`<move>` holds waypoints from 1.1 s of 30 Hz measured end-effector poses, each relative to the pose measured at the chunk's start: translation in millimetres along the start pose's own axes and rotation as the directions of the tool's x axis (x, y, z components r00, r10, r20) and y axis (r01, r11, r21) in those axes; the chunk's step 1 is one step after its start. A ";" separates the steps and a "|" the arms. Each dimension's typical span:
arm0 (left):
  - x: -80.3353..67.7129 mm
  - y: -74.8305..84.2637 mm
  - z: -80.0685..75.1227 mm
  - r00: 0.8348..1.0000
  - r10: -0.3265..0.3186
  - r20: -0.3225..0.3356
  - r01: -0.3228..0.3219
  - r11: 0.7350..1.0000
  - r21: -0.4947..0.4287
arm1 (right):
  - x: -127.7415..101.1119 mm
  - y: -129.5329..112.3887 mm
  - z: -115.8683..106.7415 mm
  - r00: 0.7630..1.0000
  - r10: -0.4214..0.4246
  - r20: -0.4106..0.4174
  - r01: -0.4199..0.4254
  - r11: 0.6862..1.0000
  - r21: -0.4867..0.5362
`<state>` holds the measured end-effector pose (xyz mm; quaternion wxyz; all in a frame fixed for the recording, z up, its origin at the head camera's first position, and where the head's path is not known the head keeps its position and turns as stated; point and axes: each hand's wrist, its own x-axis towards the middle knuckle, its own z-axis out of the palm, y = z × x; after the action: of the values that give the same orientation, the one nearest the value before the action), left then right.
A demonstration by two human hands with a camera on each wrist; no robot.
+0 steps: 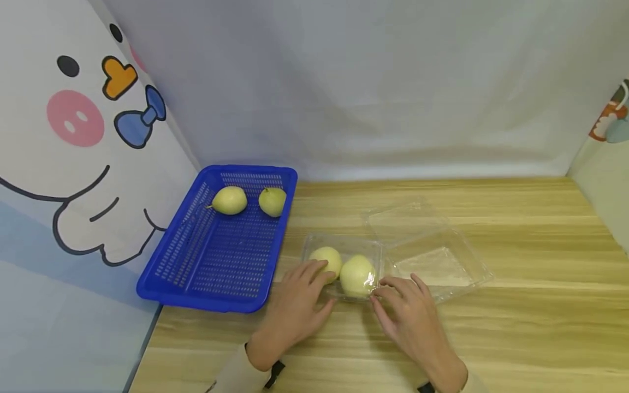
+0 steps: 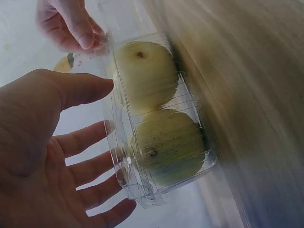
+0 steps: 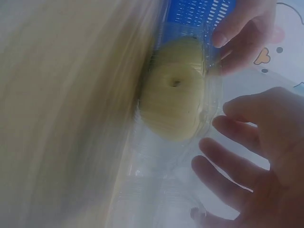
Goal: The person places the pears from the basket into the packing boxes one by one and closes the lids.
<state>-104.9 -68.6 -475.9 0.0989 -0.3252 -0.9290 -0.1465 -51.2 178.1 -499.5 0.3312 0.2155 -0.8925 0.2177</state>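
Two pale green pears (image 1: 357, 274) sit side by side in a clear plastic box (image 1: 346, 244), with clear plastic over them. My left hand (image 1: 298, 305) is at the box's left side, fingers spread over its top. In the left wrist view, the thumb (image 2: 97, 90) and fingers of that hand reach the box's upper edge. My right hand (image 1: 410, 316) is at the front right corner, thumb and fingertips close to the rim. From the right wrist view, its fingers (image 3: 232, 164) are loosely extended along the box's edge.
A blue plastic basket (image 1: 169, 234) stands to the left with two more pears (image 1: 230, 200) at its far end. Right of the box, another clear plastic container (image 1: 437, 256) lies opened out on the wooden table (image 1: 540, 273). A pale curtain (image 1: 368, 98) hangs behind.
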 end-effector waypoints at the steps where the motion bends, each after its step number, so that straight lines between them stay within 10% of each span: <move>1: 0.1 0.3 0.2 1.000 -0.001 0.018 0.001 1.000 0.009 | 0.2 0.4 -0.2 1.000 -0.002 0.005 0.002 1.000 -0.008; 6: 5.4 -1.3 -10.2 0.997 0.016 0.071 -0.015 1.000 -0.016 | 0.5 5.0 -5.7 0.999 0.016 0.043 -0.015 0.999 -0.033; 16: 23.8 -25.7 -56.5 0.999 0.020 -0.049 -0.025 0.995 -0.092 | -15.1 34.7 -43.5 0.996 0.069 0.051 -0.064 0.994 -0.085; 26: 49.8 -89.3 -100.2 0.984 -0.179 -0.014 0.173 0.966 -0.193 | -49.2 71.1 -86.5 0.963 0.234 0.133 -0.212 0.964 -0.158; 33: 64.5 -121.8 -108.2 0.957 -0.276 0.084 0.287 0.944 -0.163 | -59.4 72.9 -83.8 0.981 0.168 0.097 -0.145 0.968 -0.205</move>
<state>-222.0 -158.7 -381.8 0.0204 -0.2008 -0.9521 -0.2296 -7.3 296.1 -500.5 0.2815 0.1225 -0.9412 0.1409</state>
